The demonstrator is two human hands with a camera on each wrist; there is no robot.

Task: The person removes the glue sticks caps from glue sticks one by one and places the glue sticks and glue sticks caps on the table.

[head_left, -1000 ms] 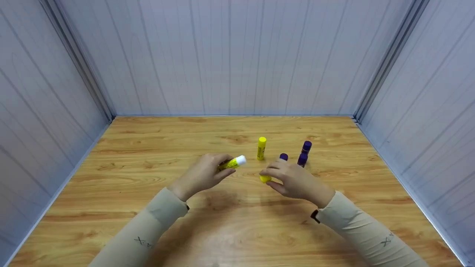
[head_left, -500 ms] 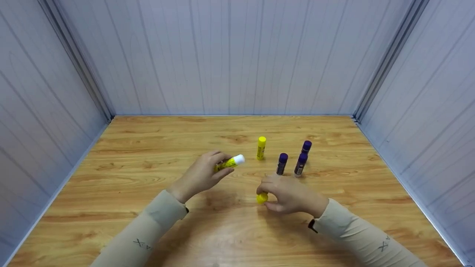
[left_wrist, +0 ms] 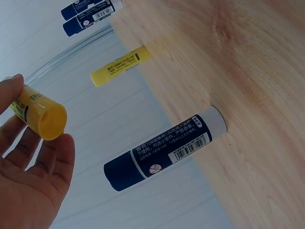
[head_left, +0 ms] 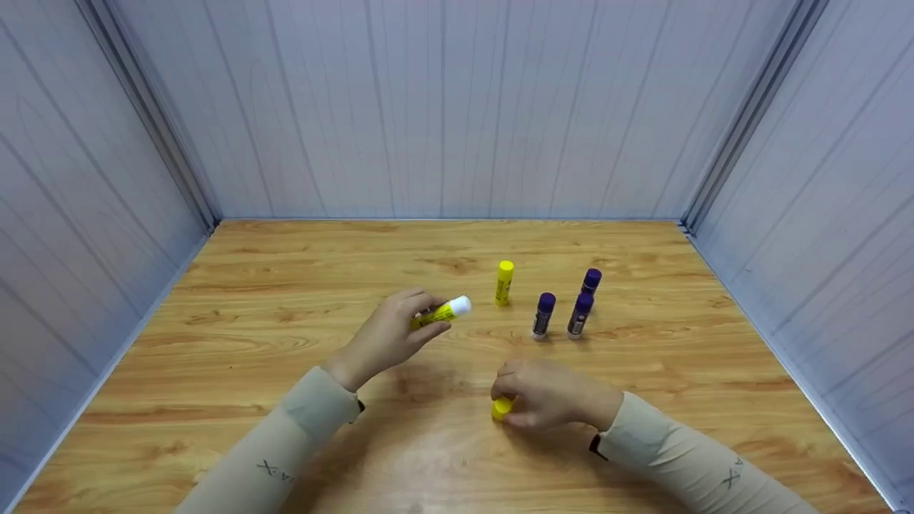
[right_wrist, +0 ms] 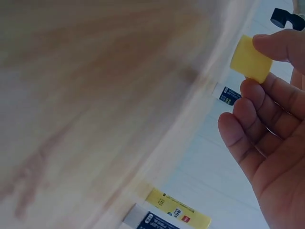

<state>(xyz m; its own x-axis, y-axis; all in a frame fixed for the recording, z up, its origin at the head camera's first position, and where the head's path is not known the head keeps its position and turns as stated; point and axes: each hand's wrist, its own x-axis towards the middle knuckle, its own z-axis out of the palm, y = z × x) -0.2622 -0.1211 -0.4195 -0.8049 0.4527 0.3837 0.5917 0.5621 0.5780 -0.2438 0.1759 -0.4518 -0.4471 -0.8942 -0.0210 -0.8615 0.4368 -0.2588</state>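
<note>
Yellow cap [head_left: 502,407] off and pinched in the right hand [head_left: 553,395], low over the near middle of the wooden table [head_left: 214,343], well apart from its stick. Farther back and left, uncapped yellow glue stick [head_left: 444,312] gripped by the curled left hand [head_left: 389,335], white tip bare and aimed right; uncapping judged done, use or recapping left. Beyond, upright and untouched: capped yellow stick [head_left: 504,283], then three purple sticks [head_left: 571,303] to its right
</note>
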